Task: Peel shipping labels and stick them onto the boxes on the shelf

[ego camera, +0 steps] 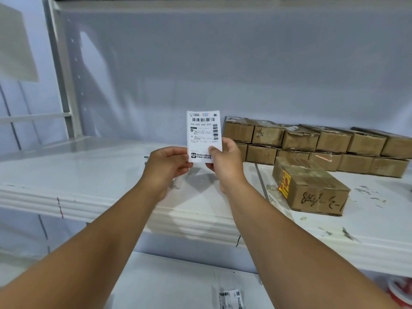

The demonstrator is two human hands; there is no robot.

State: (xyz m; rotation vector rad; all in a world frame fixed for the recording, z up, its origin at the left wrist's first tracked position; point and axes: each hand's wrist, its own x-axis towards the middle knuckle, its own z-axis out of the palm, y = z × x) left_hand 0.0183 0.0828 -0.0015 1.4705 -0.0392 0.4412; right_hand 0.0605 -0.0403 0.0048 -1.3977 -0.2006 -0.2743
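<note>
A white shipping label (204, 130) with barcodes stands upright in front of me above the shelf. My left hand (167, 165) pinches its lower left corner. My right hand (227, 160) holds the lower right part, thumb on the printed face. A single brown cardboard box (312, 192) with black handwriting and a red and yellow sticker lies on the shelf to the right of my hands. Behind it, two stacked rows of several small cardboard boxes (312, 143) run along the back wall.
The white metal shelf (89, 175) spreads left of my hands, with another label (146, 160) partly hidden behind my left hand. A lower shelf holds a printed label (230, 298) and a red and white roll (401, 291) at the bottom right. A shelf upright (60, 70) stands at the left.
</note>
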